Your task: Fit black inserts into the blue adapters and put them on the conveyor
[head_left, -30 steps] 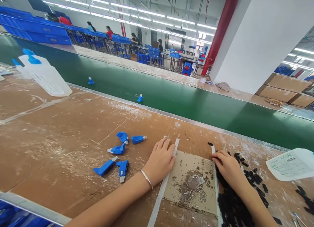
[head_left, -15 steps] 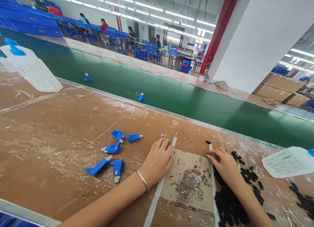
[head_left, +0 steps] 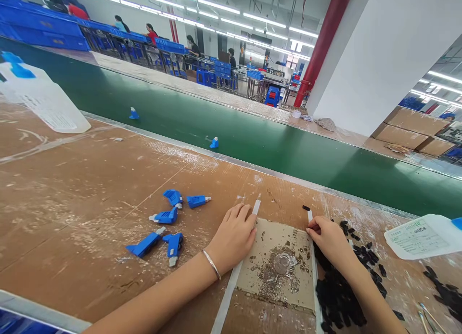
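Note:
My left hand (head_left: 234, 232), with a silver bangle on its wrist, rests palm down over the left edge of a glue-spotted cardboard sheet (head_left: 260, 233). Its fingers are loosely bent and slightly apart; the space under the palm is hidden. At the sheet's upper right corner my right hand (head_left: 327, 235) is closed in a pinch, apparently on a small black piece now covered by the fingers. A clear round dish (head_left: 283, 263) sits on the sheet. Several blue plastic parts with grey tips (head_left: 144, 243) lie left of my left hand. Many black pieces (head_left: 337, 295) are heaped beneath my right forearm.
White tape strips (head_left: 226, 295) run along the sheet's sides. A green conveyor belt (head_left: 252, 127) crosses behind, carrying small blue parts (head_left: 214, 142). White bottles stand at left (head_left: 54, 100) and right (head_left: 420, 235). Cotton swabs (head_left: 428, 319) lie lower right. People sit at far benches.
The blue parts on the belt have shifted slightly right. My right hand has drawn a little right, and the black piece seen at its fingertips is now hidden. My left hand stays put.

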Action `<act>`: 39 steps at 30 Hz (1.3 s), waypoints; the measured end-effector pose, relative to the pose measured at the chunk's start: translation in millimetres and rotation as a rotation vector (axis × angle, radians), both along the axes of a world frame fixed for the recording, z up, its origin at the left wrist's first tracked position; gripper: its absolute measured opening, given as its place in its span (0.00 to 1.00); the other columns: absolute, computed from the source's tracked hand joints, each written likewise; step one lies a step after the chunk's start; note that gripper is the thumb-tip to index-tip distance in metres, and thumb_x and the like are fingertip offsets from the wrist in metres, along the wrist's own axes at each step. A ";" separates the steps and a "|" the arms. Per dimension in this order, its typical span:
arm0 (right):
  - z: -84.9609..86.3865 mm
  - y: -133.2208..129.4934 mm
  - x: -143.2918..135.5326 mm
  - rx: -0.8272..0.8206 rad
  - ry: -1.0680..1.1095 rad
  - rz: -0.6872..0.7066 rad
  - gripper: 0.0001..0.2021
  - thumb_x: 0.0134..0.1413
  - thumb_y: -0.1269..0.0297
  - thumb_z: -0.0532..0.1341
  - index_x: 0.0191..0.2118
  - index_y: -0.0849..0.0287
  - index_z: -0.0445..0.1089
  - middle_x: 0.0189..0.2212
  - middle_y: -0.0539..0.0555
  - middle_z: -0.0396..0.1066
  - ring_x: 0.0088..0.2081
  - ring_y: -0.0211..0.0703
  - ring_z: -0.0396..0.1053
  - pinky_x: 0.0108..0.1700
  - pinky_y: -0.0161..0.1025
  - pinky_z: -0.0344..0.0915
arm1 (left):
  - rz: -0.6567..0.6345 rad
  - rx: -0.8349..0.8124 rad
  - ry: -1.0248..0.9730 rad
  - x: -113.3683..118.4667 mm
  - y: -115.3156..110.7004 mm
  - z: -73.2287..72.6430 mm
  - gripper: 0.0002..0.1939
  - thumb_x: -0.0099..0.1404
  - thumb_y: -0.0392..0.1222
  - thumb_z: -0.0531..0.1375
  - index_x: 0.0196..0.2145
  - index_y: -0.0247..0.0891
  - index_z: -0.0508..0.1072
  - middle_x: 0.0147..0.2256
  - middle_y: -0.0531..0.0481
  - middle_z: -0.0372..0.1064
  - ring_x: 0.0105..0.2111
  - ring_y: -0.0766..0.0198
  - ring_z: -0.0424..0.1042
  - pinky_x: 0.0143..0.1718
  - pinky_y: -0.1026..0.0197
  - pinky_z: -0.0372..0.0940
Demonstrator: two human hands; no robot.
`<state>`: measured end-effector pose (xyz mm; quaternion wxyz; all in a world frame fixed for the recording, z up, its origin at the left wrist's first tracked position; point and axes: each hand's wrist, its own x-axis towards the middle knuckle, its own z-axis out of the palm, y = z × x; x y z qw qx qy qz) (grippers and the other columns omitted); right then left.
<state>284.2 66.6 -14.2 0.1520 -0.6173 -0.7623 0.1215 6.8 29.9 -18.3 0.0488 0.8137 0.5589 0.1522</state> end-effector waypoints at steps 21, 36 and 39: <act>19.3 -66.5 -31.3 0.153 0.099 0.712 0.18 0.70 0.74 0.48 0.62 0.57 0.56 0.49 0.55 0.71 0.51 0.47 0.66 0.51 0.44 0.66 | -0.002 -0.001 -0.061 -1.0 2.5 -1.3 0.11 0.65 0.35 0.54 0.44 0.32 0.72 0.52 0.37 0.66 0.55 0.45 0.61 0.58 0.41 0.59; 23.0 -57.8 -46.8 0.627 -0.076 0.804 0.19 0.75 0.69 0.41 0.48 0.60 0.69 0.39 0.48 0.78 0.42 0.36 0.75 0.43 0.40 0.59 | 0.606 -0.102 -0.535 -36.5 115.6 0.2 0.22 0.63 0.34 0.59 0.55 0.30 0.65 0.55 0.36 0.64 0.56 0.51 0.65 0.57 0.48 0.61; 20.4 -55.6 -48.2 0.667 -0.028 0.763 0.20 0.76 0.65 0.40 0.49 0.59 0.69 0.36 0.49 0.79 0.39 0.36 0.76 0.40 0.39 0.62 | 0.753 -0.061 -0.561 -44.1 170.5 11.5 0.22 0.67 0.39 0.60 0.57 0.35 0.64 0.59 0.39 0.60 0.58 0.49 0.61 0.58 0.41 0.60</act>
